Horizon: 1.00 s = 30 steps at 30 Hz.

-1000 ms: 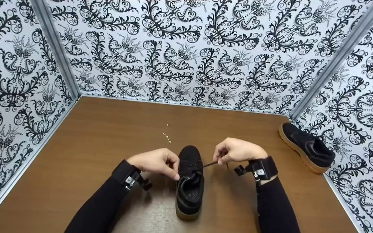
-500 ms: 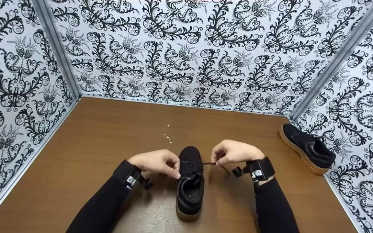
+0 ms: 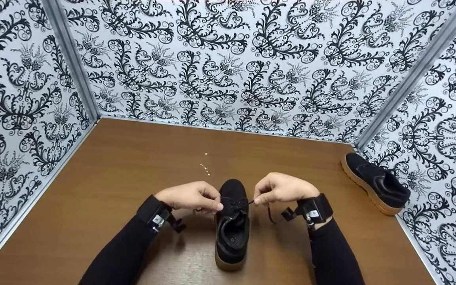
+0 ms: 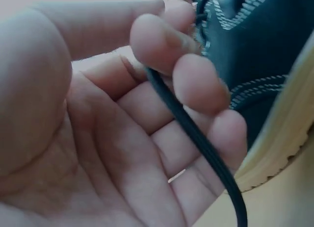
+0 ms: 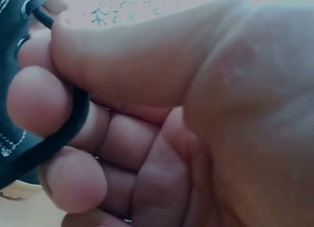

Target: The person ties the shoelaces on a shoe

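Note:
A black low-cut shoe (image 3: 232,189) with a tan sole stands on the table, its toe pointing away from me. On its left side, my left hand (image 3: 188,196) holds a black shoelace (image 4: 194,131) in curled fingers, and the lace trails down across the palm. My right hand (image 3: 285,188), just right of the laced front, pinches the other shoelace (image 5: 73,121) between thumb and fingers. That lace runs taut from an eyelet to the fingertips, while its loose end dangles below the hand. The exact pinch points are partly hidden by the fingers.
A matching black shoe (image 3: 374,184) with a tan sole lies at the right, against the patterned wall (image 3: 228,79). Small bright specks (image 3: 205,168) show on the brown table (image 3: 145,154) beyond the near shoe. Patterned panels enclose the back and both sides.
My right hand has moved left toward the shoe, its grip now close to the eyelets. The left thumb has shifted slightly forward along the shoe's side. Both shoes stay in place.

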### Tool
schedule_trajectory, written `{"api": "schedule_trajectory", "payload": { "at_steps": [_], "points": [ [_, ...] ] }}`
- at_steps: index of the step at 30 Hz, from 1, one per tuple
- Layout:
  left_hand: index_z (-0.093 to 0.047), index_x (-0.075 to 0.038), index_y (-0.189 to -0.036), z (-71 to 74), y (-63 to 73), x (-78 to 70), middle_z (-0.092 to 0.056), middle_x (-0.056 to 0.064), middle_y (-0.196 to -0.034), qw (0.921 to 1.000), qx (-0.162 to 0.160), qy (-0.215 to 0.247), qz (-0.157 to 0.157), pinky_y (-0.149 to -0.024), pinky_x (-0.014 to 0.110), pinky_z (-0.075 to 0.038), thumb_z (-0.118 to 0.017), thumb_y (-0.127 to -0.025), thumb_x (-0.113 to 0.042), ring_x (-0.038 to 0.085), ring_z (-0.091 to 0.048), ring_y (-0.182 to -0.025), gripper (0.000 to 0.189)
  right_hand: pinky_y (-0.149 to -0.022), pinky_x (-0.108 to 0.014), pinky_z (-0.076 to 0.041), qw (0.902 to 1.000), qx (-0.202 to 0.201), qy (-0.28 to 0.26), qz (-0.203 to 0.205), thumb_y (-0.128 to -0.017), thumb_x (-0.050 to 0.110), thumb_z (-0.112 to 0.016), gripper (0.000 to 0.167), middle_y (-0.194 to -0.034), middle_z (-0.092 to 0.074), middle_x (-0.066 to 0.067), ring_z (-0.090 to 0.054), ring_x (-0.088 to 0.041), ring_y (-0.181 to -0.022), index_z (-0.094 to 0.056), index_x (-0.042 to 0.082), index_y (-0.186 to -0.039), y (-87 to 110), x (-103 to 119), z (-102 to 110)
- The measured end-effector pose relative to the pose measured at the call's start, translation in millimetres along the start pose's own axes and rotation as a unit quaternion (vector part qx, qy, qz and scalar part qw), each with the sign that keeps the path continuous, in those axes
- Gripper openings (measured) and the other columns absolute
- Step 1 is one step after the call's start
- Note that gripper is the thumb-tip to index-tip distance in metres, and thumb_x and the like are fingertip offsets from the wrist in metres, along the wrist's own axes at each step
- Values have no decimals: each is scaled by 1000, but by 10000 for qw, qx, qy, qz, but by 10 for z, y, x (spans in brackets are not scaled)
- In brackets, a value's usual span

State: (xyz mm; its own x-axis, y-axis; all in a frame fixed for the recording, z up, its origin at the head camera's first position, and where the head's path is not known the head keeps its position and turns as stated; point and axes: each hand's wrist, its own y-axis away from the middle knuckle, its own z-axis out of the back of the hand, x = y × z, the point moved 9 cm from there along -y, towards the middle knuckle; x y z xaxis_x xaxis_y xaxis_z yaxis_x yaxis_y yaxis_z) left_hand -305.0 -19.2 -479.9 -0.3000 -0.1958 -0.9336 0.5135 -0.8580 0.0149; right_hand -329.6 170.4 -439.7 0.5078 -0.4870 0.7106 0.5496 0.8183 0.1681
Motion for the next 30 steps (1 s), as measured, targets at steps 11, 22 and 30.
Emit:
{"api": "schedule_trajectory", "payload": {
  "at_steps": [11,22,30],
  "points": [
    [-64,5,-80,-49,40,-18,-57,1,-74,9978,597,100,-285,-69,30,-46,-70,-109,-16,33,-50,-69,36,-62,-23,-45,9998,177,58,-122,-102,25,-79,18,-76,-72,-1,-58,-9,-66,-86,12,-91,84,-130,52],
    [-63,14,-88,121,44,-11,-60,15,-74,9983,176,353,-439,-64,32,-47,-70,-108,-15,17,-56,-67,36,-70,-26,-52,9982,-601,-8,42,-104,27,-79,14,-85,-77,-12,-69,-25,-76,-87,21,-95,108,-132,223],
    [-70,9,-90,227,48,-47,-63,26,-80,9970,-200,239,-706,-68,34,-54,-69,-109,-13,20,-62,-72,30,-73,-27,-55,9911,-1280,-139,347,-106,22,-78,13,-87,-78,-5,-72,-36,-81,-87,14,-102,99,-91,348]
  ]
}}
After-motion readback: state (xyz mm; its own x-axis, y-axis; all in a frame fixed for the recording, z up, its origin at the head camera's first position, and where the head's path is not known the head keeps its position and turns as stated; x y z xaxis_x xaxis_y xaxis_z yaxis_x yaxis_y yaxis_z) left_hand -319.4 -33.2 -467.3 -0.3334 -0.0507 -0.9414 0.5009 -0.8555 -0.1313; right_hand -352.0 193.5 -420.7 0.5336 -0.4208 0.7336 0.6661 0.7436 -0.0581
